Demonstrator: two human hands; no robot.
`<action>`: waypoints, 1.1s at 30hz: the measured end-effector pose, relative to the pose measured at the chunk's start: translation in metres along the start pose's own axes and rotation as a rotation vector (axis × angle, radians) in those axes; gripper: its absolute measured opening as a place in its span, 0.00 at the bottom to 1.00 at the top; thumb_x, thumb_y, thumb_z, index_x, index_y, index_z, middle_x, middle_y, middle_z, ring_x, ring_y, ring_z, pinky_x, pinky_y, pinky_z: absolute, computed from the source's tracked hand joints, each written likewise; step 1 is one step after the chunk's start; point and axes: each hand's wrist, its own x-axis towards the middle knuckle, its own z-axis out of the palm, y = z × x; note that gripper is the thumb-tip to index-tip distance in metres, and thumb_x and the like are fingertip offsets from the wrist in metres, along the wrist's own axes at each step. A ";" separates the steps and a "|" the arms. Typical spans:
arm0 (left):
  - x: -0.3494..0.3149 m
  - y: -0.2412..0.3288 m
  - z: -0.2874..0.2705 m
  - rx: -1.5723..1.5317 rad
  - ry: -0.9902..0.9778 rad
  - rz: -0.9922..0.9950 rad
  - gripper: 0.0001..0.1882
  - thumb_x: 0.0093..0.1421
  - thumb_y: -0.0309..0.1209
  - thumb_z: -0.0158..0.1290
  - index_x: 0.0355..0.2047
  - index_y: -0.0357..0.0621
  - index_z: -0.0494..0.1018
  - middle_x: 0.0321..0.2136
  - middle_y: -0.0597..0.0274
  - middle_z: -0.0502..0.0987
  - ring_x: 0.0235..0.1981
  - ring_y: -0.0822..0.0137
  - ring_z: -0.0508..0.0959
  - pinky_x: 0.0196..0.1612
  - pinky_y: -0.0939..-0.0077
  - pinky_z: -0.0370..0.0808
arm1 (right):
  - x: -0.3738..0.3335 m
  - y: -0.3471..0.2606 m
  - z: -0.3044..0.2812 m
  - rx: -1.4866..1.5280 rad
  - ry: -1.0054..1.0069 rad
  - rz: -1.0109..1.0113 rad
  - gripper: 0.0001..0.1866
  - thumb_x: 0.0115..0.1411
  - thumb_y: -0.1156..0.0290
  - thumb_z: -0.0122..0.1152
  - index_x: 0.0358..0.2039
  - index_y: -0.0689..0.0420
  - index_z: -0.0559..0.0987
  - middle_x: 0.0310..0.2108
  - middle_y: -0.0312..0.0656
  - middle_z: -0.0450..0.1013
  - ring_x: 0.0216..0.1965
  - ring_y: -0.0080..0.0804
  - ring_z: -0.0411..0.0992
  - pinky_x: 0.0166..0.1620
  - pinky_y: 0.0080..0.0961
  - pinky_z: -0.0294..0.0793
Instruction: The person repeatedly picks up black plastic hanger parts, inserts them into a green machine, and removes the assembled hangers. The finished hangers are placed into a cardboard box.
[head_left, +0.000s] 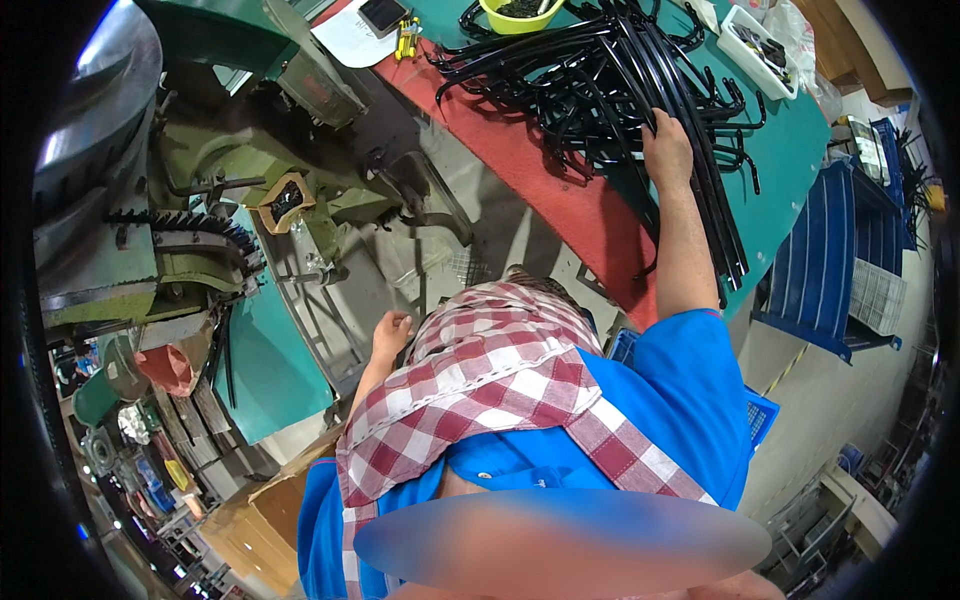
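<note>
My right hand point(668, 150) reaches out over the table, its fingers curled on one of the long black metal rods point(690, 165) that lie side by side. These rods slant across a tangled heap of bent, hooked black rods point(590, 110). My left hand point(392, 332) hangs low beside the checked apron point(500, 340), away from the table. Its fingers are loosely curled, and nothing shows in them.
The green table point(775, 215) has a red front strip point(520, 165). On it are a yellow-green bowl point(520, 14), a white tray point(757, 50), a phone point(383, 15) and yellow tools point(407, 38). A green machine point(210, 150) stands left; a blue crate point(815, 265) sits right.
</note>
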 end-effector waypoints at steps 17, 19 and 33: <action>0.010 -0.019 0.014 -0.040 -0.006 0.060 0.11 0.60 0.33 0.54 0.39 0.37 0.74 0.28 0.55 0.81 0.27 0.68 0.81 0.34 0.74 0.76 | -0.027 -0.037 0.010 0.108 0.102 -0.177 0.11 0.58 0.69 0.59 0.42 0.56 0.76 0.35 0.46 0.76 0.36 0.44 0.76 0.39 0.38 0.75; 0.014 -0.016 0.011 -0.117 0.005 0.082 0.11 0.60 0.33 0.54 0.38 0.37 0.74 0.28 0.55 0.80 0.27 0.67 0.80 0.34 0.74 0.76 | -0.022 -0.050 -0.021 0.250 0.115 -0.141 0.11 0.60 0.68 0.59 0.41 0.58 0.76 0.30 0.46 0.76 0.31 0.44 0.76 0.34 0.35 0.75; -0.059 0.158 -0.135 -1.239 -0.053 0.496 0.23 0.70 0.48 0.36 0.46 0.38 0.66 0.31 0.55 0.74 0.30 0.65 0.73 0.35 0.72 0.69 | -0.145 -0.308 -0.024 0.822 -0.891 -0.725 0.07 0.59 0.72 0.60 0.35 0.61 0.75 0.26 0.52 0.73 0.29 0.50 0.73 0.32 0.33 0.71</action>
